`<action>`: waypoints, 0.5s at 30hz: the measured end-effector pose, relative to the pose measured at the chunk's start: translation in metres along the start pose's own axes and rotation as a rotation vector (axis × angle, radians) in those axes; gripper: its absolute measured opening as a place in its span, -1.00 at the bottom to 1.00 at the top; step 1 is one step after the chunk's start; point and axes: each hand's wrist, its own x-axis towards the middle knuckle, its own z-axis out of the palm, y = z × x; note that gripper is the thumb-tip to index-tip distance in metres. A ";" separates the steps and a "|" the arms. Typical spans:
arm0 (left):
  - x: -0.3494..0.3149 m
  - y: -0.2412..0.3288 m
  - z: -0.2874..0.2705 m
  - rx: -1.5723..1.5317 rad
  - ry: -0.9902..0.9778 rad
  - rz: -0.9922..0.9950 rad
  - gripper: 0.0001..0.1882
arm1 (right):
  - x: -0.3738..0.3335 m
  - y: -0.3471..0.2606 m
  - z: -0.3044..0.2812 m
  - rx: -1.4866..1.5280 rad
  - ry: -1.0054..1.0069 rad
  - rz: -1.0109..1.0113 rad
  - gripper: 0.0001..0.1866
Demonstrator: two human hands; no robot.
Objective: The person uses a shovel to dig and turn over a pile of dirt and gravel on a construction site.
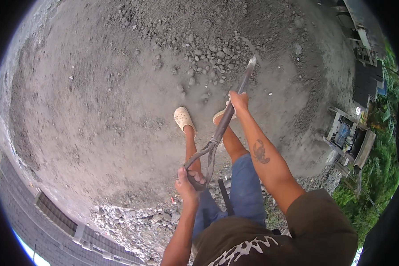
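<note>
A long dark shovel point(225, 120) slants across the view in front of my body, with its D-shaped handle near my waist and its far end down among the gravel. My left hand point(188, 184) is wrapped round the grip of that handle. Further along, just past the fork of the handle, my right hand point(238, 102) is closed round the shaft. Dusty grey gravel point(215, 55) surrounds the far end. The blade blends into the grey there, so its outline is hard to make out.
My feet in cream clogs point(183, 119) stand on grey, sandy ground point(97, 111). Coarser stones point(133, 224) lie behind me, with a corrugated roof point(57, 213) at the lower left. On the right are a wooden structure point(348, 137) and green plants point(377, 177).
</note>
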 end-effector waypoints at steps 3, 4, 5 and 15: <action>-0.009 -0.001 -0.010 0.037 0.085 0.013 -0.54 | -0.004 0.048 0.035 -0.175 -0.073 0.054 -0.75; -0.018 -0.002 -0.039 0.075 0.178 0.033 -0.53 | -0.031 0.068 0.059 -0.170 -0.080 0.127 -0.75; -0.032 -0.002 -0.060 0.134 0.216 0.030 -0.53 | -0.029 0.110 0.055 -0.192 -0.025 0.100 -0.75; -0.094 -0.025 -0.219 -0.053 0.295 0.159 -0.47 | -0.194 0.159 0.069 -0.105 -0.058 0.199 -0.70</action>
